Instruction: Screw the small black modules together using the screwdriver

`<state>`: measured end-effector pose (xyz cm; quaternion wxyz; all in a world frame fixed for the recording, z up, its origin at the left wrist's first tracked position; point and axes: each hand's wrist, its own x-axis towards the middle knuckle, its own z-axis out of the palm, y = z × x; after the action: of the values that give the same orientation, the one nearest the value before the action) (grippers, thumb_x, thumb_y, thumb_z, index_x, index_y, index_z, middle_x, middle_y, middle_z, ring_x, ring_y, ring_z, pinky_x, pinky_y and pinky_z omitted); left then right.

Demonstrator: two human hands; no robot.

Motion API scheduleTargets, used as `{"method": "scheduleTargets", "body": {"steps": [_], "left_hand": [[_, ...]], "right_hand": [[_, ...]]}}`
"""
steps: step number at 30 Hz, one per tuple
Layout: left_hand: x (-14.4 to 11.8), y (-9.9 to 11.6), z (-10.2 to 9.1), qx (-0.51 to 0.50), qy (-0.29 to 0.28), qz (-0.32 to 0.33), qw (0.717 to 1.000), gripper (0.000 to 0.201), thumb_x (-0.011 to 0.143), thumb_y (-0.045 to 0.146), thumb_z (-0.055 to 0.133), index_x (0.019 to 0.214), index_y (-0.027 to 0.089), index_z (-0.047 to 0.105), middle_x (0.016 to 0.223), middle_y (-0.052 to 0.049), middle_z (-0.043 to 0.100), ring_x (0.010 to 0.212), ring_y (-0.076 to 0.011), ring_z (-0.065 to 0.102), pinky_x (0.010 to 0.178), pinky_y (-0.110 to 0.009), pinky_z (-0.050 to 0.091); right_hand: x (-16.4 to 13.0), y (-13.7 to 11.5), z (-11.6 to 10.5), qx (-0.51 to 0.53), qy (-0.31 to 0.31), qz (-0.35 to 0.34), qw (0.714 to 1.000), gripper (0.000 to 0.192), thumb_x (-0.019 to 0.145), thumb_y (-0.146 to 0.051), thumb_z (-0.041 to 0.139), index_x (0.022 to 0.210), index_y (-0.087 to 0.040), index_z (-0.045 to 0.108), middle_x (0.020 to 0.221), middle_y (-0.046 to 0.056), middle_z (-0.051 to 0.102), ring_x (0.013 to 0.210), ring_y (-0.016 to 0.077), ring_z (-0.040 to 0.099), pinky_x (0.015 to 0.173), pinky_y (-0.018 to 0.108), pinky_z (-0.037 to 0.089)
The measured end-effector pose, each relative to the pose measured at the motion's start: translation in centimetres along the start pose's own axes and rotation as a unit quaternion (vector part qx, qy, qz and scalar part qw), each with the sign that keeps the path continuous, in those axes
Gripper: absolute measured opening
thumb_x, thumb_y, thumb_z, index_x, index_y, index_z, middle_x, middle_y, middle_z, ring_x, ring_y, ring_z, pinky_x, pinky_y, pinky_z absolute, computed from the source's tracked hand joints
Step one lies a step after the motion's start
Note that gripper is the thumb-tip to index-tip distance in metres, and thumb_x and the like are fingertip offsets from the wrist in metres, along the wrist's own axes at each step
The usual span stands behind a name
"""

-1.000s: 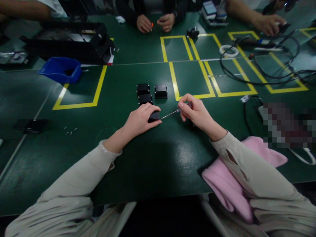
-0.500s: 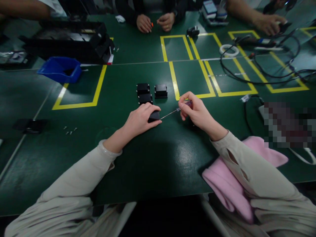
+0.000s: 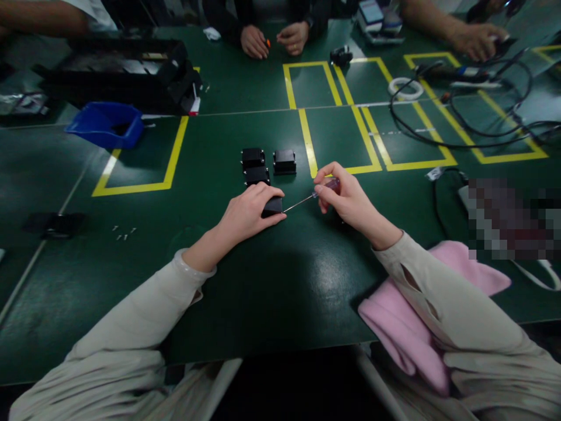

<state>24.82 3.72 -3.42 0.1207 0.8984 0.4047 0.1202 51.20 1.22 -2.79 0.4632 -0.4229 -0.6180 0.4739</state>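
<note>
My left hand [image 3: 252, 213] is closed around a small black box-shaped part [image 3: 273, 206], thumb and fingers gripping its sides on the table. In my right hand [image 3: 339, 196] is a screwdriver [image 3: 326, 187] with a purplish handle, held at a slant. Its thin shaft runs down to the left, and the tip meets the right side of the held black part near my left fingertips. Just behind my left hand stand more black parts of the same kind: one farther back [image 3: 253, 156], one nearer [image 3: 256, 175] and one to the right [image 3: 284, 161].
Several small screws [image 3: 125, 237] lie left of my left arm, beyond them a dark object [image 3: 56, 224]. A blue bin [image 3: 107, 124] and black trays [image 3: 118, 76] stand back left. A pink cloth [image 3: 403, 327] lies under my right forearm. Cables [image 3: 460, 146] and co-workers' hands [image 3: 293, 38] are across the table.
My right hand has shifted its fingers slightly on the screwdriver, and more of the handle shows. The left hand and the black part keep their place.
</note>
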Motion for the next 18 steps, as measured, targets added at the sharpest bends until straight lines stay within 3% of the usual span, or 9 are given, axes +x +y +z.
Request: {"method": "scheduleTargets", "body": {"steps": [6, 12, 18], "left_hand": [[-0.03, 0.07, -0.07, -0.010, 0.001, 0.002, 1.000, 0.042, 0.098, 0.045, 0.070, 0.132, 0.023, 0.060, 0.130, -0.011, 0.068, 0.119, -0.0312, 0.066, 0.088, -0.041, 0.057], [-0.02, -0.04, 0.05, -0.008, 0.004, 0.005, 1.000, 0.042, 0.097, 0.043, 0.072, 0.132, 0.023, 0.060, 0.130, -0.011, 0.069, 0.119, -0.0313, 0.066, 0.086, -0.040, 0.057], [-0.03, -0.05, 0.05, -0.011, 0.005, 0.003, 1.000, 0.042, 0.097, 0.044, 0.072, 0.132, 0.023, 0.061, 0.130, -0.011, 0.069, 0.118, -0.0315, 0.066, 0.088, -0.041, 0.057]], "right_hand": [[0.07, 0.35, -0.11, -0.010, -0.005, 0.003, 1.000, 0.041, 0.100, -0.058, 0.071, 0.088, -0.024, 0.052, 0.048, -0.012, 0.044, 0.042, 0.0097, 0.052, 0.046, 0.023, 0.038], [0.04, 0.09, -0.14, -0.004, -0.007, -0.006, 1.000, 0.027, 0.099, -0.039, 0.074, 0.097, -0.023, 0.053, 0.059, -0.009, 0.055, 0.047, 0.0102, 0.058, 0.050, 0.023, 0.043], [0.03, 0.01, -0.10, -0.020, -0.011, -0.001, 1.000, 0.036, 0.100, -0.051, 0.073, 0.089, -0.023, 0.053, 0.051, -0.010, 0.051, 0.043, 0.0098, 0.054, 0.047, 0.023, 0.037]]}}
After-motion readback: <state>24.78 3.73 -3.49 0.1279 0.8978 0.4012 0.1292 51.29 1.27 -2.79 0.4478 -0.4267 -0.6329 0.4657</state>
